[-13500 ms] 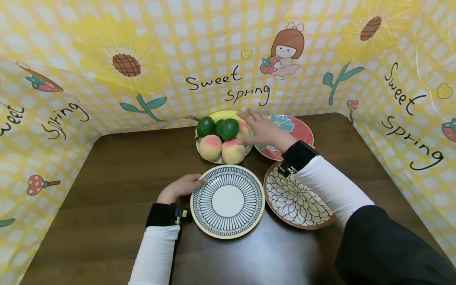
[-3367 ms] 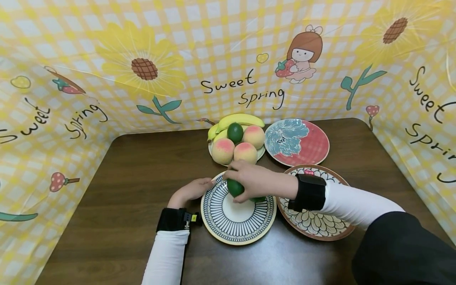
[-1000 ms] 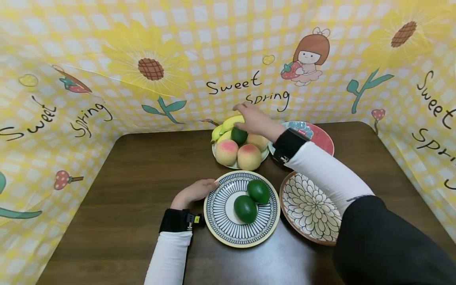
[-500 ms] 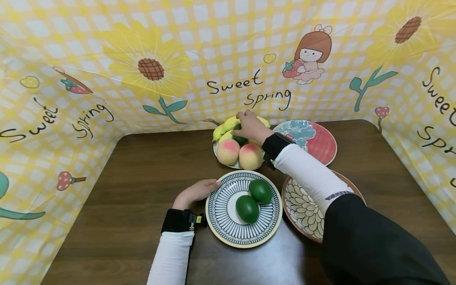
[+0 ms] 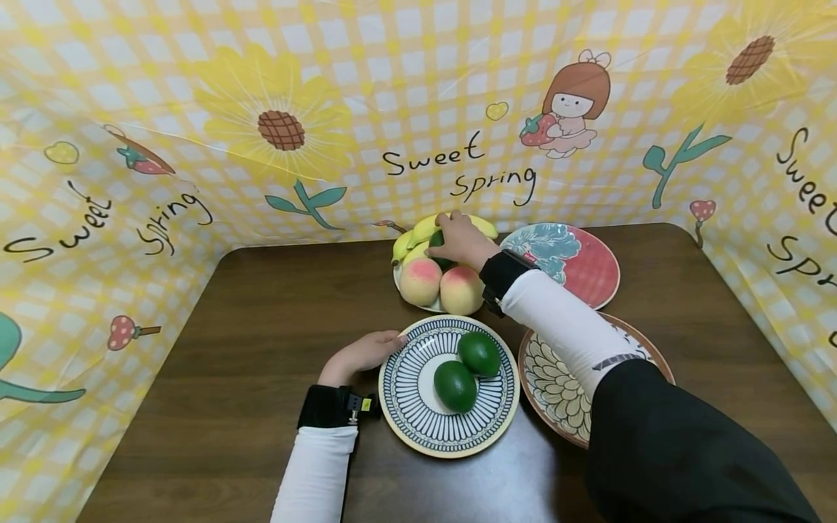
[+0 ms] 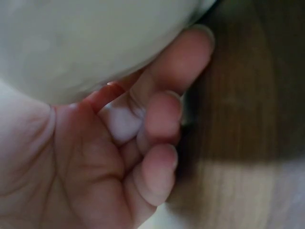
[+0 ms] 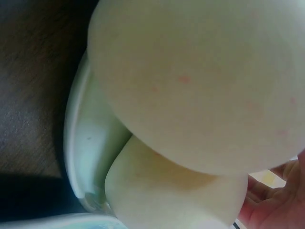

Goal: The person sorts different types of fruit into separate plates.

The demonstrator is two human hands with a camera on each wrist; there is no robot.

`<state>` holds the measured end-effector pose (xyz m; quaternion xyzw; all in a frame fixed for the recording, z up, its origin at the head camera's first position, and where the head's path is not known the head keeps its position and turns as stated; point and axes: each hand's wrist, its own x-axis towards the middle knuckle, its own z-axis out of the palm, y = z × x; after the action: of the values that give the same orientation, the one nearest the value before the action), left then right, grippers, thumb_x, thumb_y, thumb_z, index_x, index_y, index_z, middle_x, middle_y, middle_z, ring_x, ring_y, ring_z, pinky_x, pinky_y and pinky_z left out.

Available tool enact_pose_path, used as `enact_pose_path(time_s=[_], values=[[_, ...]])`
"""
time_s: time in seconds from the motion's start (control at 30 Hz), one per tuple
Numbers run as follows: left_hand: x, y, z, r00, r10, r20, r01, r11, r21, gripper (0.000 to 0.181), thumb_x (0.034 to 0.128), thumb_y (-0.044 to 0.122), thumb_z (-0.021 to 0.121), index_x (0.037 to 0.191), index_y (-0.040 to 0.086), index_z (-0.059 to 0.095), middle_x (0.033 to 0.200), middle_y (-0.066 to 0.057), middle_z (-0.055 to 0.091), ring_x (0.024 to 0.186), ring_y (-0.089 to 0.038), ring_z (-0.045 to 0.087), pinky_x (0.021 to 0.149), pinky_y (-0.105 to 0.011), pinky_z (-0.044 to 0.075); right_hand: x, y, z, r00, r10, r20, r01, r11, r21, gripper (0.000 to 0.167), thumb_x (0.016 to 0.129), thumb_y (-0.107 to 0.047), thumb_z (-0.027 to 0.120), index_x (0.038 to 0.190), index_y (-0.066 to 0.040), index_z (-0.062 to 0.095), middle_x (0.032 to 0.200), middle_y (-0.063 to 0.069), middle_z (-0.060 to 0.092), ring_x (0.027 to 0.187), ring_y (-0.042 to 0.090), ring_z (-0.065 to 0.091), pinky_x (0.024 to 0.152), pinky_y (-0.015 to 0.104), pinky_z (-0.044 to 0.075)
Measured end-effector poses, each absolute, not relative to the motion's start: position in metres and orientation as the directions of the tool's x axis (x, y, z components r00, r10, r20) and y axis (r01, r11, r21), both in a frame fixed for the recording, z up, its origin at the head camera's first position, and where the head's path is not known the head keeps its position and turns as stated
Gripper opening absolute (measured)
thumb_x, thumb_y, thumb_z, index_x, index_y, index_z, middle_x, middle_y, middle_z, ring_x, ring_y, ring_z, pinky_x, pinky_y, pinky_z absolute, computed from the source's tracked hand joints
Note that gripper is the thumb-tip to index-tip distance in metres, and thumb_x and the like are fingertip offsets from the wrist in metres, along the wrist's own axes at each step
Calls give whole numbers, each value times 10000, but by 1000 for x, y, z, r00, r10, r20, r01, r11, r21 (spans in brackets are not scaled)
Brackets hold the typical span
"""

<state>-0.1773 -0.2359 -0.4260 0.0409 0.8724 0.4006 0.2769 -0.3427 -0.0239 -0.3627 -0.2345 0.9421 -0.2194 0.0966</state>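
My left hand (image 5: 362,354) grips the left rim of the blue-and-white patterned plate (image 5: 418,428), thumb on top. In the left wrist view its curled fingers (image 6: 162,117) lie at the plate's pale underside (image 6: 95,43). Two dark green oval fruits (image 5: 455,386) rest on this plate. Over the fruit plate (image 5: 428,309) behind, my right hand (image 5: 466,241) holds a third green oval fruit (image 5: 439,247) between thumb and fingers, partly hidden. Bananas (image 5: 418,234) and peaches (image 5: 421,282) surround it. Peaches (image 7: 190,86) block most of the right wrist view.
A red plate with a blue flower (image 5: 591,265) stands at the back right. In front of it, a brown-rimmed petal-patterned plate (image 5: 556,392) lies partly under my right forearm. A yellow checked cloth (image 5: 392,87) borders the wooden table (image 5: 261,327) at the back and sides.
Two green fruits have come from the fruit plate onto the patterned plate. My right hand has returned to the fruit plate, lowering onto the third. My left hand still holds the rim.
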Motion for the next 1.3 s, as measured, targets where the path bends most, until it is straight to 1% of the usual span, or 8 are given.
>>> enact_pose_path(time_s=[0.23, 0.5, 0.73, 0.83, 0.97, 1.03, 1.13, 1.3], values=[[-178, -237, -425, -844, 303, -442, -127, 689, 714, 421, 1118, 298, 369, 1306, 17, 621, 1031, -97, 709, 985, -151, 635, 1036, -378, 465, -341, -26, -361, -871, -483, -89, -396, 798, -454, 714, 967, -432, 684, 1511, -54, 416, 1504, 242, 404, 1393, 376, 430, 1141, 475, 422], [-176, -235, -424, -846, 299, -442, -130, 688, 714, 408, 1115, 292, 378, 1290, 16, 622, 994, -89, 695, 937, -135, 625, 989, -328, 463, -342, -30, -364, -862, -502, -72, -433, 802, -412, 645, 975, -414, 674, 1439, -16, 468, 1422, 251, 480, 1316, 379, 492, 1111, 471, 436], [-175, -234, -426, -849, 292, -440, -131, 692, 710, 408, 1114, 296, 379, 1284, 21, 628, 1011, -92, 698, 967, -143, 623, 1012, -354, 460, -344, -34, -366, -848, -521, -98, -438, 794, -422, 608, 993, -388, 655, 1440, -19, 470, 1373, 230, 531, 1240, 347, 561, 1077, 455, 463], [-175, -235, -427, -849, 291, -441, -135, 687, 714, 403, 1114, 291, 382, 1280, 19, 628, 1005, -95, 701, 964, -144, 625, 1013, -358, 462, -344, -35, -366, -848, -522, -96, -438, 791, -427, 577, 991, -380, 661, 1405, -16, 491, 1336, 221, 549, 1189, 327, 573, 1044, 441, 474], [-174, -235, -427, -850, 288, -442, -140, 684, 716, 414, 1116, 290, 376, 1307, 14, 618, 1007, -100, 704, 962, -154, 634, 1018, -367, 465, -344, -38, -366, -849, -521, -84, -441, 789, -428, 509, 985, -365, 673, 1324, -13, 531, 1235, 195, 612, 1117, 301, 579, 993, 423, 476], [-175, -235, -428, -851, 279, -446, -150, 685, 713, 420, 1115, 295, 377, 1325, 22, 617, 1018, -93, 706, 980, -156, 635, 1046, -388, 460, -344, -38, -367, -850, -520, -81, -440, 787, -433, 486, 980, -349, 681, 1296, -5, 544, 1201, 193, 634, 1095, 303, 580, 979, 425, 475], [-174, -235, -428, -851, 274, -448, -149, 692, 707, 420, 1113, 294, 382, 1335, 26, 617, 1023, -92, 705, 997, -165, 633, 1067, -417, 455, -345, -38, -369, -852, -519, -73, -439, 782, -442, 497, 973, -327, 691, 1315, 2, 543, 1232, 203, 639, 1126, 313, 586, 1012, 427, 472], [-176, -236, -427, -848, 288, -446, -136, 694, 707, 409, 1116, 297, 379, 1292, 27, 630, 1005, -92, 701, 977, -166, 634, 1052, -416, 461, -347, -36, -372, -858, -512, -42, -434, 766, -475, 532, 960, -279, 715, 1366, 11, 531, 1313, 225, 622, 1208, 339, 588, 1081, 437, 459]])
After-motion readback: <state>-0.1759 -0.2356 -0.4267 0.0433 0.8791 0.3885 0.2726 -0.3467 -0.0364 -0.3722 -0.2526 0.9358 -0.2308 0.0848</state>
